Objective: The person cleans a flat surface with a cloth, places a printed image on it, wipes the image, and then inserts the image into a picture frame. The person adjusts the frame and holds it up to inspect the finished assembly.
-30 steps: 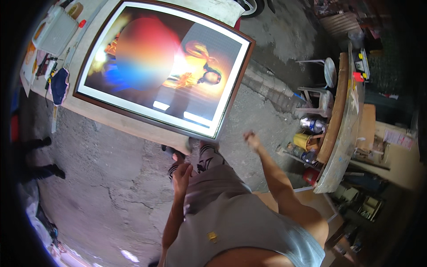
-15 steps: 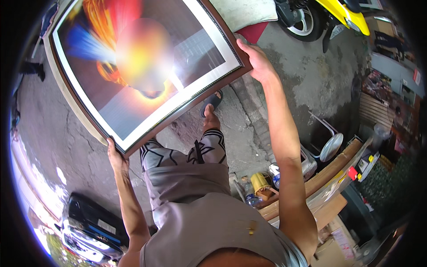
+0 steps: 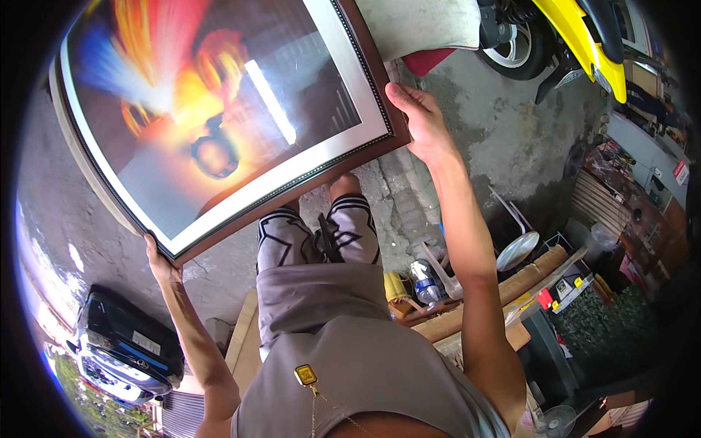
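A large framed picture (image 3: 212,120) is held out in front of me, tilted, with its face toward me. It has a dark brown wooden frame, a silver-white inner border and a glossy print in red, orange, yellow and blue. Light glares off the surface. My left hand (image 3: 163,266) grips the near left corner, thumb at the front edge. My right hand (image 3: 425,123) holds the right side near its corner, thumb on the frame. The fingers behind the frame are mostly hidden. The frame's far edge runs out of view.
Beyond the frame's right side lies a pale cloth-like sheet (image 3: 423,28). A yellow motorcycle (image 3: 577,44) stands at the far right. Along my right are a brown roll or rail (image 3: 529,281), a round disc (image 3: 517,251) and a plastic bottle (image 3: 425,283). A black car (image 3: 128,336) is at the left.
The framed picture has shifted left in view, both hands still gripping it. My view has turned slightly; my sandalled foot is now hidden behind the frame and a pendant shows on my chest.
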A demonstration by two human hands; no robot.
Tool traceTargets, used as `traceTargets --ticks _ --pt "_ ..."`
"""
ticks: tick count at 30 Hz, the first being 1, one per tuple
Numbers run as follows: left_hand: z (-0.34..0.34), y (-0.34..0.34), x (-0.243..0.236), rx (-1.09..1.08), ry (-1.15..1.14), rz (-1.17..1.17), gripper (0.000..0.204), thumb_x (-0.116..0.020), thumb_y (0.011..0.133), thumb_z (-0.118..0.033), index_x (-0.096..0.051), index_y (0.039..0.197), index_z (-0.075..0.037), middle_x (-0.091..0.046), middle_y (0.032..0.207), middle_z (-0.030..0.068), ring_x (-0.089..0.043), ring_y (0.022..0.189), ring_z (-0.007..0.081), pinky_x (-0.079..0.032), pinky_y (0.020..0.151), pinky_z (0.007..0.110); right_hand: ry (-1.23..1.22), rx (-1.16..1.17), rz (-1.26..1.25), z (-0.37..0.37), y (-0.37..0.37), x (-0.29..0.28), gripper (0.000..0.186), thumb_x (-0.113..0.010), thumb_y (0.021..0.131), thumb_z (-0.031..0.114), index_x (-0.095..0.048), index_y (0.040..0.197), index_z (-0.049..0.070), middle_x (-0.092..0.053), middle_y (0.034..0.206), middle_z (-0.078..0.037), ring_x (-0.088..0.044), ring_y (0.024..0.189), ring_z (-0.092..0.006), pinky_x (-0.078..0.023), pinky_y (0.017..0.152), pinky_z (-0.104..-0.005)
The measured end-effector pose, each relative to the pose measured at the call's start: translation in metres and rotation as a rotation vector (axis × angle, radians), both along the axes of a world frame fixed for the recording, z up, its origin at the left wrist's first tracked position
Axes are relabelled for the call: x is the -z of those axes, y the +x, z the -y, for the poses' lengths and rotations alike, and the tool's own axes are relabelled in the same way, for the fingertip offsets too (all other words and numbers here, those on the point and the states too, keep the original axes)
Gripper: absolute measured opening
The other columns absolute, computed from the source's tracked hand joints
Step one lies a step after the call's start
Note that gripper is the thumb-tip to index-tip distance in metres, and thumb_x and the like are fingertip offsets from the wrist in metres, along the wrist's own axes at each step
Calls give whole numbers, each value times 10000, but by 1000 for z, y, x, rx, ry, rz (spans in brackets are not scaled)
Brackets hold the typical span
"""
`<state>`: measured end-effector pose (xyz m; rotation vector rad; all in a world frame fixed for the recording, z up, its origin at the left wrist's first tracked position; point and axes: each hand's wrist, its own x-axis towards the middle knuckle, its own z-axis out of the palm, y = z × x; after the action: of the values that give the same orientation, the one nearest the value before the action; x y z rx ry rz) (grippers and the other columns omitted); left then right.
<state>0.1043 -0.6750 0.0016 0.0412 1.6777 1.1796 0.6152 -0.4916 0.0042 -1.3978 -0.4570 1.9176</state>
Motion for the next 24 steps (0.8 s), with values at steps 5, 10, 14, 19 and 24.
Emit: traceTargets --ticks 5,10,14,19,24 --pt "6 -10 7 10 2 -11 619 -609 881 -407 -450 1275 43 -562 1199 133 -580 1060 246 -493 905 372 103 -131 82 -11 -10 -11 378 -661 867 330 -644 1025 -14 -659 946 -50 -574 879 -98 -440 815 -252" --pt "16 -31 13 30 -9 -60 583 -550 916 -411 -456 1270 42 -576 1183 148 -604 1014 262 -516 852 355 148 -201 57 -16 -8 -8 331 -671 860 298 -660 972 -14 -660 881 -53 -576 820 -105 -436 771 -251" --pt "20 -40 13 33 5 -109 571 -562 910 -403 -470 1262 37 -581 1182 148 -601 1026 253 -505 866 362 146 -206 -8 -19 -6 -6 297 -663 865 274 -658 958 -7 -659 871 -50 -573 793 -91 -437 752 -245" --pt "35 -61 12 -13 66 10 478 -542 930 -356 -513 1230 15 -617 1137 123 -620 982 239 -495 866 351 126 -165 -86 -22 -5 -15 274 -640 880 230 -645 997 -18 -659 871 -57 -593 787 -100 -463 728 -245" --pt "43 -72 17 -25 82 -27 417 -524 946 -318 -542 1202 10 -637 1095 109 -637 936 212 -509 829 328 137 -153 -185 -24 -4 -15 288 -608 894 184 -611 1080 -36 -654 925 -74 -620 820 -123 -494 733 -247"
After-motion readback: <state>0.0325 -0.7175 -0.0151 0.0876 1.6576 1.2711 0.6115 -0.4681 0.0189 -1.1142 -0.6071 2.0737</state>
